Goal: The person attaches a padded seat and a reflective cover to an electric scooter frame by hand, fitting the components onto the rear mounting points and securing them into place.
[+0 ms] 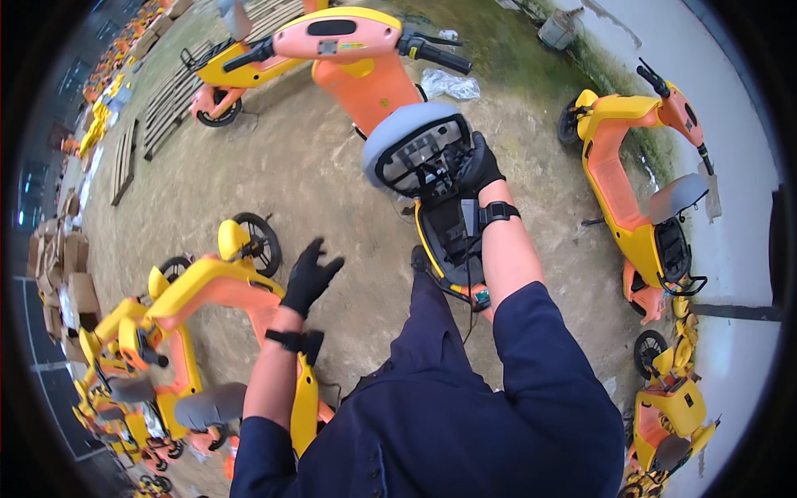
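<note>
In front of me stands a yellow and orange electric scooter (365,83) with its grey seat (388,131) tipped up, so the ribbed black underside shows. My right hand (480,166), in a black glove, grips the seat's right edge; some fingertips are hidden. Below the seat lies the open black compartment (448,228) in the scooter's yellow rear body. My left hand (309,278), also in a black glove, hangs in the air left of the scooter with its fingers spread and nothing in it. Both my wrists carry black straps with small devices.
Another scooter (618,174) stands at the right by the white wall (739,241), and one more (677,411) below it. Several scooters (187,332) crowd the left side. Wooden pallets (170,108), stacked cardboard boxes (79,290) and clear plastic wrap (450,85) lie farther off.
</note>
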A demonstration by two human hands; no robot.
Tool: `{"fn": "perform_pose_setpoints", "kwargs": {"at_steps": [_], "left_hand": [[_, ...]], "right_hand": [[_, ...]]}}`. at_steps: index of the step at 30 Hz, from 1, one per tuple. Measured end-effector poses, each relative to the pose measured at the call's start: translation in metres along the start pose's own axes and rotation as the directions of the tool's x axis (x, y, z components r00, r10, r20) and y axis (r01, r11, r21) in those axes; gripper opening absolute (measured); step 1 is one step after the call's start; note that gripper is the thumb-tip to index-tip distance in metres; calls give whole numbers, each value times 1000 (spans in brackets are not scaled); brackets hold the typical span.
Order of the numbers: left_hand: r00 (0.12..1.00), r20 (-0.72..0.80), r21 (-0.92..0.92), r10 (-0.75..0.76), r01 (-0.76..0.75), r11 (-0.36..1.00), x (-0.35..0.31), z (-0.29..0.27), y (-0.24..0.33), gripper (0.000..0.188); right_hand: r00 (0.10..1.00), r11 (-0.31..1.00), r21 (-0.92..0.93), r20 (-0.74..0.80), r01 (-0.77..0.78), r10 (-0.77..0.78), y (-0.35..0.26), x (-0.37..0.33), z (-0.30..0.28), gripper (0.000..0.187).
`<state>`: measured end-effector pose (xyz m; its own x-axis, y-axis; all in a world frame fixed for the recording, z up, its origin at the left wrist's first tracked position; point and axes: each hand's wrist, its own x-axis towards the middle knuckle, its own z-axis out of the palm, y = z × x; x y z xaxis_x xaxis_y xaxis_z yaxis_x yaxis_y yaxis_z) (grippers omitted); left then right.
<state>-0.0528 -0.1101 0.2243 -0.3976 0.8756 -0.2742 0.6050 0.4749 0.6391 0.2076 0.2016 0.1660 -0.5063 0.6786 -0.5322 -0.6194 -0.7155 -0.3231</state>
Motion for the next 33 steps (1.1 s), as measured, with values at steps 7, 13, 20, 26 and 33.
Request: {"fn": "perform_pose_setpoints", "kwargs": {"at_steps": [7, 13, 20, 26, 33], "left_hand": [[947, -322, -665, -7, -221, 714, 153, 93, 70, 70], [909, -416, -227, 8, -112, 968, 155, 86, 67, 49], [986, 158, -336, -49, 100, 936, 170, 47, 47, 46], [945, 170, -226, 279, -238, 945, 191, 37, 35, 36], [930, 263, -498, 257, -97, 862, 175, 49, 39, 71]], "right_hand": [[992, 974, 203, 97, -104, 85, 15, 6, 42, 40], [985, 938, 308, 104, -162, 136, 0, 23, 32, 36], [960, 888, 448, 279, -105, -28, 8, 14, 32, 40], [865, 929, 111, -417, 354, -280, 47, -12, 84, 41], [859, 943, -151, -388, 297, -333, 22, 1, 66, 41]]}}
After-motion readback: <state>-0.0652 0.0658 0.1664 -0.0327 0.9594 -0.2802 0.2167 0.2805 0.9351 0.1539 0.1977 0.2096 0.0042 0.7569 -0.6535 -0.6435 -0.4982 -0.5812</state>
